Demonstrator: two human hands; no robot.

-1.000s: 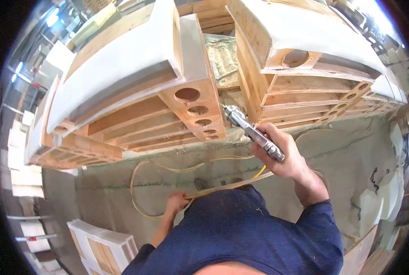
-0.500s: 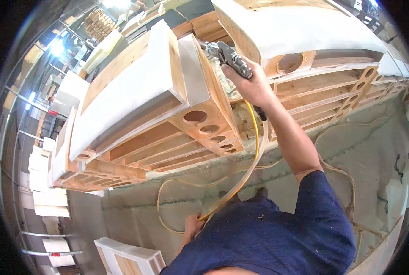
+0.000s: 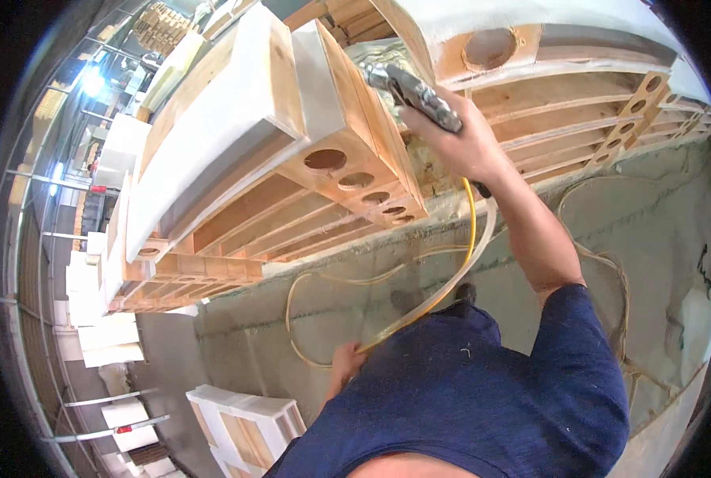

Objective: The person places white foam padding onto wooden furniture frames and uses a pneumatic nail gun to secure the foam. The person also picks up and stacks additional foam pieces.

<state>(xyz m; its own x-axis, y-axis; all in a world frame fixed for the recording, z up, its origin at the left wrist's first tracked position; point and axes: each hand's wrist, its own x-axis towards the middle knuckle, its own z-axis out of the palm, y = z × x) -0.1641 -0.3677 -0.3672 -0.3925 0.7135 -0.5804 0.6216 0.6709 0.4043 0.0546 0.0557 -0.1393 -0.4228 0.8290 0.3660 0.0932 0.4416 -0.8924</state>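
Grey floor (image 3: 244,342) is being crossed by a looped hose (image 3: 289,311). Metallic gun-shaped tool (image 3: 421,97) is being gripped in right hand (image 3: 463,143), tip beside a wooden frame (image 3: 359,111); yellow and clear hoses (image 3: 440,296) are being held low by left hand (image 3: 346,363), hands well apart.

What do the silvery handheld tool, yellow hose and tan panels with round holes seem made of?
Silvery handheld tool: probably metal, shiny finish, from its bright highlights. Yellow hose: likely smooth plastic or rubber, given its even curve. Tan panels with round holes: apparently unpainted wood, perhaps plywood, from their faint grain.
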